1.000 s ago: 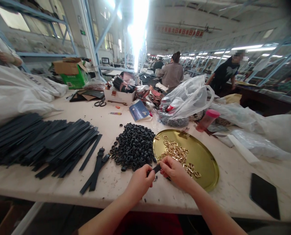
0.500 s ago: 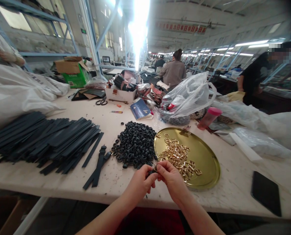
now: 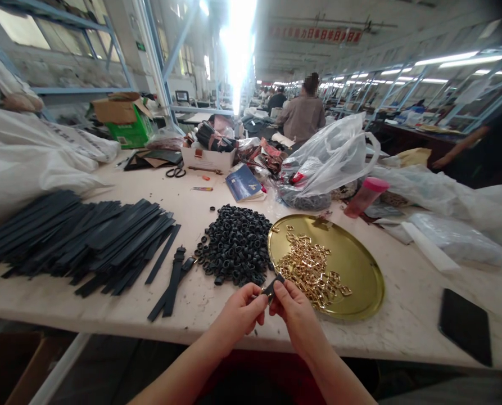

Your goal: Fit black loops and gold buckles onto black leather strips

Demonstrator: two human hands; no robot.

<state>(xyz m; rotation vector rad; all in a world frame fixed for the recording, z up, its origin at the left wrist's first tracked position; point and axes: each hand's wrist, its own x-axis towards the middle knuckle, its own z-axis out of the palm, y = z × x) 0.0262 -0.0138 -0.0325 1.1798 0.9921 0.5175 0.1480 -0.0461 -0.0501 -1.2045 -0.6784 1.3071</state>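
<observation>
While both hands come together at lower centre of the frame, what they've got is a small dark strap piece [image 3: 271, 288], sitting just in front of the tray's near-left edge. The left hand [image 3: 242, 309] has its end pinched between thumb and fingers, and the right hand [image 3: 295, 312] grips the other end with the thumb on top. Can't really make out the details, fingers cover most of it.

Right behind the hands, around the middle of the frame, there's a heap of little black loops [image 3: 236, 244]. Just right of that is a round gold tray [image 3: 360, 275] with a bunch of gold buckles [image 3: 307, 264] piled mostly on its left side. Over at the left you've got a big messy stack of black strips [image 3: 107, 236], and between stack and loops two straps [image 3: 175, 281] lie crossed, with a buckle on one.

Further back near centre: scissors [image 3: 175, 172] and a blue notebook [image 3: 244, 183]. A pink-lidded container [image 3: 365, 197] leans behind the tray, and a flat black slab [image 3: 465, 326] lies at lower right. Upper centre, a person in a brownish top [image 3: 303, 118] has their back turned.
</observation>
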